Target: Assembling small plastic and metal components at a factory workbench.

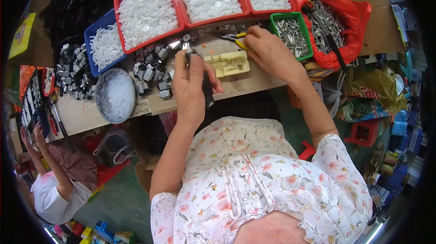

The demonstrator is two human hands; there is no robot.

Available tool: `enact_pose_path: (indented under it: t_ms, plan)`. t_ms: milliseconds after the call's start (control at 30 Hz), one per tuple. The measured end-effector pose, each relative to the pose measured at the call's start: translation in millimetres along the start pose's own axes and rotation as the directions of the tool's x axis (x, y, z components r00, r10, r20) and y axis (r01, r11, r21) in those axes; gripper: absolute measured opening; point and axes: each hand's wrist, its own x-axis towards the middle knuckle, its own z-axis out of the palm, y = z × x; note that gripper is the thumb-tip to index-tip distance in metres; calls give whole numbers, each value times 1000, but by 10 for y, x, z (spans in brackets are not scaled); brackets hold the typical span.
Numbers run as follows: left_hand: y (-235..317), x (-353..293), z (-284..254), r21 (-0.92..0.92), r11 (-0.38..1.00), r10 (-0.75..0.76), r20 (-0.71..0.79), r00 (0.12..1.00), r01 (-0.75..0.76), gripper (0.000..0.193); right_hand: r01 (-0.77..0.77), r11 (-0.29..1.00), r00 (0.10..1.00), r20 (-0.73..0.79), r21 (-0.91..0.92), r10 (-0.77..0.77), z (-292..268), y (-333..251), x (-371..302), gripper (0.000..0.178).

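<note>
currently, i see the left hand [190, 90] wrapped round a black part [208, 88], just left of the cream slotted fixture [237, 64] on the workbench [76, 118]. the right hand [270, 54] curls at the yellow-handled pliers [240, 35] just beyond that fixture, left of the green basket [285, 15] of metal pins [291, 36]; whether it pinches them, i cannot tell.
</note>
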Motion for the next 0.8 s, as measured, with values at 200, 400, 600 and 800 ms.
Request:
enact_pose_path:
  t_ms: [200,400,600,800]
  plan:
    - [-93,-47,-79,483,835,246,100,964,-263,28,66,996,993,98,-56,-61,11,58,87,21]
    - [-80,-56,-62,634,709,274,156,949,-309,27,52,966,997,62,-252,-37,60,17,98,15]
    - [-145,-45,-93,638,688,323,158,933,-346,22,78,970,995,-50,-231,-92,97,76,43,13]
    - [-107,-68,-187,577,777,275,52,960,-254,30,88,955,995,-61,284,-73,-161,-295,-185,23]
